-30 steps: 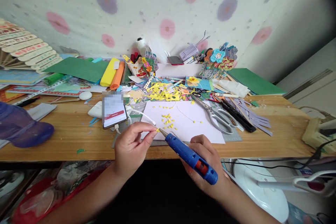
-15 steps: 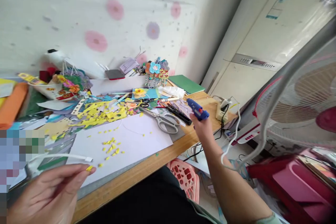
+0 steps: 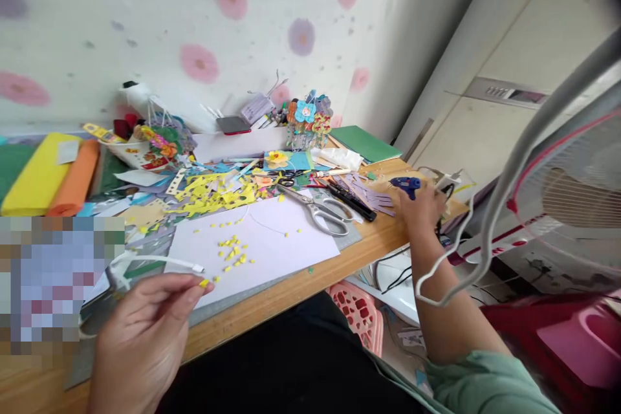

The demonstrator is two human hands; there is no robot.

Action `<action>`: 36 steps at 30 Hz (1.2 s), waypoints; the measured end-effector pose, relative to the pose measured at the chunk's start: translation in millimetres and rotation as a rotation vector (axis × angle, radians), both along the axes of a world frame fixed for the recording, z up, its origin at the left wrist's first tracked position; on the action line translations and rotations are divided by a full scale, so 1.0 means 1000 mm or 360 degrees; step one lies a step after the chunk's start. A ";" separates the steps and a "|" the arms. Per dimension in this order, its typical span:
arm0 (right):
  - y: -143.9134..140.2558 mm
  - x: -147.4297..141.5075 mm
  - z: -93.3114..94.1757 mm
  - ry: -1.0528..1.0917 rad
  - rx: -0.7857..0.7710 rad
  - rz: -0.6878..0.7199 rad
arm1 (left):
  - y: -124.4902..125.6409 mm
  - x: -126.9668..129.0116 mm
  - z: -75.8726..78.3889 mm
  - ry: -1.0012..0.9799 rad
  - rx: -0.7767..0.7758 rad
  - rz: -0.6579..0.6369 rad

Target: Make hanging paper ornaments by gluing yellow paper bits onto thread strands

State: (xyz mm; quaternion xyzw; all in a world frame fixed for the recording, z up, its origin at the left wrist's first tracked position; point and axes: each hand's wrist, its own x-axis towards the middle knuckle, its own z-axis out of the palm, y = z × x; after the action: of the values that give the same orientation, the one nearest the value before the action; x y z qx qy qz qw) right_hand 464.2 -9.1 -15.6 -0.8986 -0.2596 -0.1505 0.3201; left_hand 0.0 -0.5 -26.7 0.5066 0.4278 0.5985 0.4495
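Note:
My left hand [image 3: 150,330] is at the lower left, thumb and forefinger pinched on a tiny yellow paper piece [image 3: 204,283]. Just beyond those fingertips lies the end of a white cable [image 3: 182,263]. My right hand [image 3: 421,210] reaches to the right end of the table, closed around the rear of a blue hot glue gun [image 3: 405,185]; its fingers are partly hidden. The gun rests low at the tabletop, nozzle pointing left. Several loose yellow bits [image 3: 235,251] are scattered on a white paper sheet [image 3: 286,259] between the hands.
Silver scissors [image 3: 330,217] and a black pen-like tool [image 3: 356,202] lie right of the sheet. Yellow paper scraps [image 3: 216,191] pile up behind it. A power strip [image 3: 449,184] sits beside my right hand. A fan [image 3: 572,207] stands close on the right, a pink stool [image 3: 356,317] below the table.
My right hand has carried the glue gun right and down to the table end near the power strip. My left hand still pinches the yellow piece. The view has turned left.

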 end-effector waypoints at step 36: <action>0.022 -0.270 0.053 0.1987 0.0087 0.2119 | -0.002 0.038 0.023 -0.0754 -0.0550 -0.0285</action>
State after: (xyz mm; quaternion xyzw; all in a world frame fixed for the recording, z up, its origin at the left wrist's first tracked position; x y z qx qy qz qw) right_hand 194.6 13.2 37.5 -0.4734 -0.5004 0.5728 0.4444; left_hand 38.1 -2.3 -3.3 0.3047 0.3603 0.5763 0.6672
